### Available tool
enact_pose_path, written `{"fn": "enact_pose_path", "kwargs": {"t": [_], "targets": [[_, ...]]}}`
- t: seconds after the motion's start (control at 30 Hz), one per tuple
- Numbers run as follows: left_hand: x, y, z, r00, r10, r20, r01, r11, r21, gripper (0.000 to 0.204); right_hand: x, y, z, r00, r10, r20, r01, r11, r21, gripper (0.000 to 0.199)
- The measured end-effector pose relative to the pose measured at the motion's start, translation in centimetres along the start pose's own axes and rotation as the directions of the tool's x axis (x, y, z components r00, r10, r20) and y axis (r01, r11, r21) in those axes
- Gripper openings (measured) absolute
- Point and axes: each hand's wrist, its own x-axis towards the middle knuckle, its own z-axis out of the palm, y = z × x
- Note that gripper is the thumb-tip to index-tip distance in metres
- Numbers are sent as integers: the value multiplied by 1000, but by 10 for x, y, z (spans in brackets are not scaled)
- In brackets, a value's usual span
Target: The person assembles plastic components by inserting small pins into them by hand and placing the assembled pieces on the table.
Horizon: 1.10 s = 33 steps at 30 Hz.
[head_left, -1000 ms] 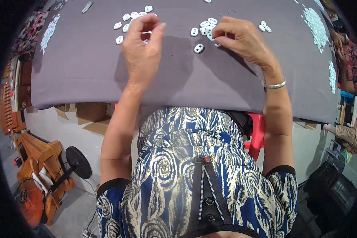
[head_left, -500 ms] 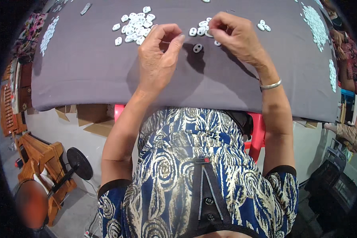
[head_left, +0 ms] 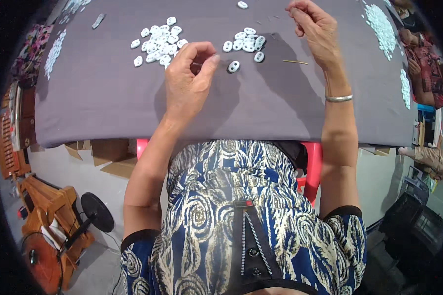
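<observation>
Buttons [head_left: 157, 43], small and white, lie in a heap on the grey table [head_left: 98, 98], at about eleven o'clock from the left hand [head_left: 187, 81]. That hand is curled, thumb and finger pinched close, but I cannot tell what is between them. The right hand [head_left: 316, 30], at one o'clock, pinches something too thin to see; a second little pile [head_left: 246, 43] and one lone button [head_left: 234, 66] sit between the hands.

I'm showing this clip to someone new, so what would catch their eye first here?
Probably the white oval pieces heaped on the grey tabletop, with a smaller cluster to their right. Next, the two bare hands above them: the left hand pinches something too small to make out beside one loose piece, and the right hand is raised toward the far edge, a silver bangle on its wrist.
</observation>
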Motion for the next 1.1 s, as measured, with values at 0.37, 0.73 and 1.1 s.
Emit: {"fn": "enact_pose_path", "kwargs": {"t": [0.37, 0.73, 1.1], "targets": [[-2, 4, 1, 999, 12, 41, -14, 998, 61, 8, 2, 9, -9, 996, 90, -11, -91, 982, -164, 11], [-4, 8, 5, 990, 55, 128, -80, 978, 192, 10, 2, 5, -17, 999, 43, -12, -44, 961, -274, 9], [-4, 11, 5, 989, 64, 135, -91, 974, 206, 10, -15, 11, 22, 887, -161, 433, 398, 742, -540, 12]]}}
